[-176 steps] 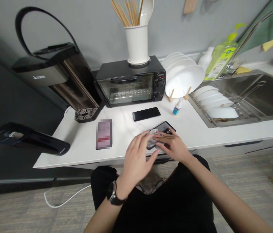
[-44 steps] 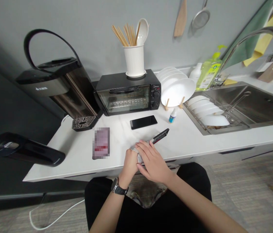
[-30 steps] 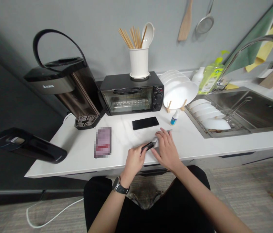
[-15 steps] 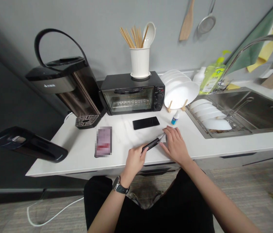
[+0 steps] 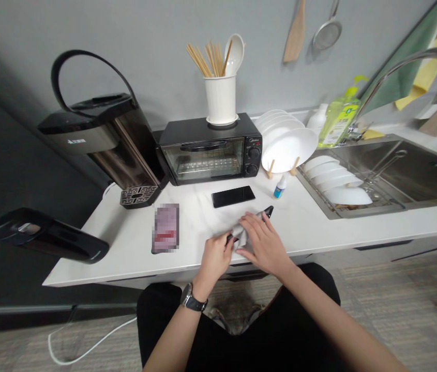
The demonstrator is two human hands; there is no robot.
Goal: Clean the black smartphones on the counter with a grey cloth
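My left hand is closed on the near end of a slim black object, which looks like a phone tilted almost edge-on. Its far corner sticks out past the fingers of my right hand. Bunched under that right hand, a light grey cloth is wrapped over the middle of the black object and hides most of it. Just behind the hands, a black phone lies flat on the white counter. A small white bottle with a blue label stands to its right.
At the back are a toaster oven, a water dispenser and racked plates. A pixelated pink-faced item lies left of my hands, beyond it a dark flask-like appliance. Bowls sit by the sink.
My right hand has slid with the cloth leftward and nearer along the black object, baring its far end. My left hand keeps its hold in nearly the same place.
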